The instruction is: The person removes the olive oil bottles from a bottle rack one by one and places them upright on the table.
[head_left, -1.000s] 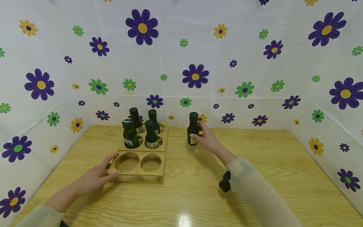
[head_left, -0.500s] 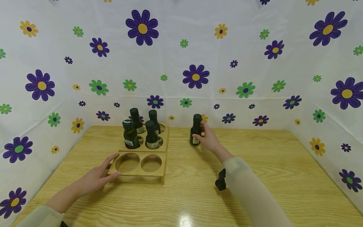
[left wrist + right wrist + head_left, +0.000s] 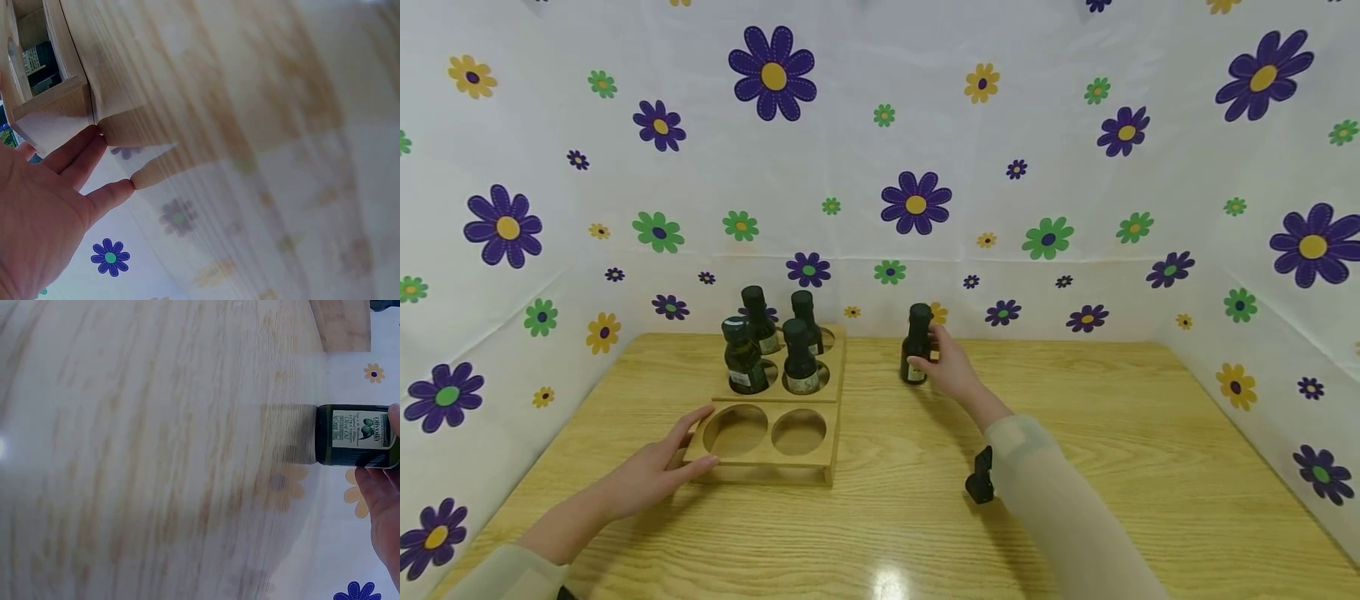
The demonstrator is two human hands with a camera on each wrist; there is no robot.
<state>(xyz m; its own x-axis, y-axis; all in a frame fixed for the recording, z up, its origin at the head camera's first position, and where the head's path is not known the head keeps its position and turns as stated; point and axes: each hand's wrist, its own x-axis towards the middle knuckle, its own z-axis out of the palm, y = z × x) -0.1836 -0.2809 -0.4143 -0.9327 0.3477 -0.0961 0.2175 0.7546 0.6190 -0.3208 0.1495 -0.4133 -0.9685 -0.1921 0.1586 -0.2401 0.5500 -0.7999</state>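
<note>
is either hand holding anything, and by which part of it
The right hand holds a dark bottle by its body, thumb at the label. The left hand only touches the wooden rack.

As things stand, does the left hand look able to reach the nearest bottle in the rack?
Probably yes: the left hand touches the left side of the rack, and nothing visible stands between it and that bottle.

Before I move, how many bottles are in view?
5: back-left bottle, back-right bottle, middle-left bottle and middle-right bottle in the rack, plus one bottle pinched by the right hand.
</note>
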